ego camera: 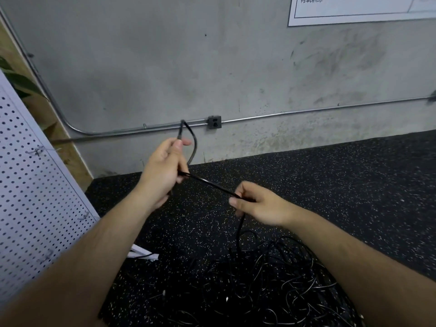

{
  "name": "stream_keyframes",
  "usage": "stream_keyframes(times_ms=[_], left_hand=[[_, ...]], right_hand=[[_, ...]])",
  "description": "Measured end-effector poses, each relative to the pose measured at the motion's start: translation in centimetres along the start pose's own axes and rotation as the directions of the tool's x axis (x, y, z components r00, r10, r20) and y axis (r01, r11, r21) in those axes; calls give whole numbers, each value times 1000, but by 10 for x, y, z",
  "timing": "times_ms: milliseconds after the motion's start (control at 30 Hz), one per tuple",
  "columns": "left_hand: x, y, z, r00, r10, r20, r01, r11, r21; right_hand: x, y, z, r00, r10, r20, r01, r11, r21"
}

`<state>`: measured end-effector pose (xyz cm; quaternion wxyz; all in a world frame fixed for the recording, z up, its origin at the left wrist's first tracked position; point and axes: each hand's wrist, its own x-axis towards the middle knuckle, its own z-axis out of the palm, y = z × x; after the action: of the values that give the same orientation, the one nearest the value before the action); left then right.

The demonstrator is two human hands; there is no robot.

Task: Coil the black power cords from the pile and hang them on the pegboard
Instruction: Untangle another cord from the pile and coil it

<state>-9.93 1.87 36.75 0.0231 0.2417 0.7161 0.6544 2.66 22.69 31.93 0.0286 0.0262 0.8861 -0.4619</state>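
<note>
Thin glossy black cord [208, 183] taut between hands. Left hand [162, 172] fingers curled round small loop rising above fist. Right hand [259, 205] pinches cord; rest drops into tangled pile [271, 291] on speckled floor [354, 185].

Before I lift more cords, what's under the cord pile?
Speckled black floor matting shows around and through the cord pile; anything beneath its dense tangle is hidden.

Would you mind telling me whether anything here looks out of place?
Yes: the cord pile lies tangled on the floor, loops crossing every way. The cord that the left hand and right hand grip runs down into that tangle.
</note>
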Motion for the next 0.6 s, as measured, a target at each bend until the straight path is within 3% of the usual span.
stream_keyframes(times_ms=[100,167,233,367,400,600], left_hand=[[5,-4,-15,995,5,-95,-12,998,-69],[4,-7,-16,995,-11,-96,5,998,-58],[0,-9,-14,998,-40,-49,40,999,0],[-7,-13,-6,983,-128,131,128,992,9],[-9,-14,-3,974,-147,170,152,988,-15],[-17,-10,14,921,-194,338,263,949,-173]], right_hand=[[-3,25,-5,979,138,147,-138,990,-13],[-5,32,-8,977,139,161,-144,989,20],[-3,26,-14,993,113,43,-116,991,72],[12,5,-21,984,112,-139,-35,885,465],[14,0,-21,979,115,-168,-18,873,488],[17,-12,-20,896,16,-444,69,982,176]])
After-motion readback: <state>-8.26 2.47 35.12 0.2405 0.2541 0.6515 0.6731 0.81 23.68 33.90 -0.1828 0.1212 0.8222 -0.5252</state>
